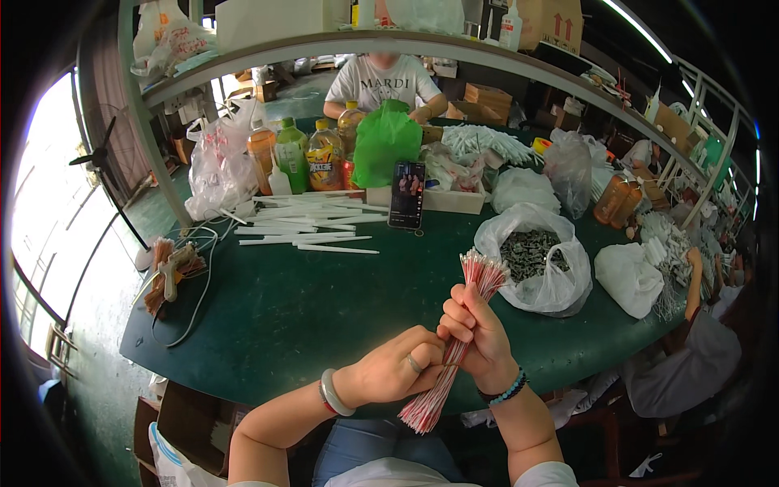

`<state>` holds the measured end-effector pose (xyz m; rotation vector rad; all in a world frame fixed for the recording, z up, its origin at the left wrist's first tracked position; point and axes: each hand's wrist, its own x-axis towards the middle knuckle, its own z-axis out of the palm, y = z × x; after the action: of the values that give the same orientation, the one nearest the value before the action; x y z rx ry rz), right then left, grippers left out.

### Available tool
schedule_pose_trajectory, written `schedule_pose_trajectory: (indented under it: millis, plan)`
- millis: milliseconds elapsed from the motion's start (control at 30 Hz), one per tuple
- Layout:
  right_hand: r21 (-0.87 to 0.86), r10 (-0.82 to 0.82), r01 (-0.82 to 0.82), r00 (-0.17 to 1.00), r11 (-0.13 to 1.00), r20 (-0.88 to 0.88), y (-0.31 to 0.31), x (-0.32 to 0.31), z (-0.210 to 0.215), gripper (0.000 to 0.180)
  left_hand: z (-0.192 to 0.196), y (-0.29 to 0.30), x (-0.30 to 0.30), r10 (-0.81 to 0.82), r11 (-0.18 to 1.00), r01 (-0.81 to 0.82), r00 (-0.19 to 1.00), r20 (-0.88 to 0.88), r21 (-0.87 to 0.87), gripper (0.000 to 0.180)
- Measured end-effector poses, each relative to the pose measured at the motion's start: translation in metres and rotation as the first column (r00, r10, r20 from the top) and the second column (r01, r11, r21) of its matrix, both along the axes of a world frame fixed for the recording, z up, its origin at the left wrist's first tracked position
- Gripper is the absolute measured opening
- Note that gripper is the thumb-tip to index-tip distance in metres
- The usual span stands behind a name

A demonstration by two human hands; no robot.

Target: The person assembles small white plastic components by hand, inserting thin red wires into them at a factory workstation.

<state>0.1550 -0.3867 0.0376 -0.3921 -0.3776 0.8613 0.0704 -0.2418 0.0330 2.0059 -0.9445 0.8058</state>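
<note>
A bundle of thin red and white wires (434,399) is held slantwise over the near edge of the green table, its upper ends fanned out. My right hand (480,337) is closed around its upper part, thumb on top. My left hand (402,365), with a ring and a bangle, has its curled fingers closed against the bundle's middle. A thin yellowish band crosses the wires there; how the left fingertips grip it is hidden. Just beyond the right hand, an open clear plastic bag (507,231) contains many small dark parts (529,255).
A phone (406,195) stands upright at mid-table. White tubes (316,226) lie left of it, with bottles (324,156) behind. A glue gun (170,272) and its cord rest at the left edge. White bags (629,276) sit right. Another person (385,85) sits opposite, below an overhead shelf (389,37).
</note>
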Motion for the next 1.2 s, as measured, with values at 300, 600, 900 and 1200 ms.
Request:
schedule_pose_trajectory:
  millis: [300,600,900,1200]
  plan:
    - [0.002,0.099,-0.101,0.973,0.995,-0.207,-0.006,-0.008,0.003,0.028,-0.007,-0.013,-0.027,-0.321,0.863,0.155,0.903,-0.285,-0.481,0.010]
    - [0.120,-0.364,0.372,0.928,0.920,-0.086,-0.033,0.030,0.004,0.022,-0.007,-0.012,-0.041,0.068,0.984,-0.095,0.981,-0.182,-0.148,0.022]
    - [0.109,-0.626,0.642,0.766,0.759,-0.146,-0.129,0.113,-0.002,0.028,-0.012,0.005,0.007,0.237,0.971,-0.215,0.930,-0.282,0.108,0.023]
    - [-0.142,-0.220,0.244,0.962,0.959,0.161,-0.086,0.090,-0.052,0.030,-0.058,0.018,0.244,0.393,0.919,-0.369,0.829,-0.397,0.140,0.017]
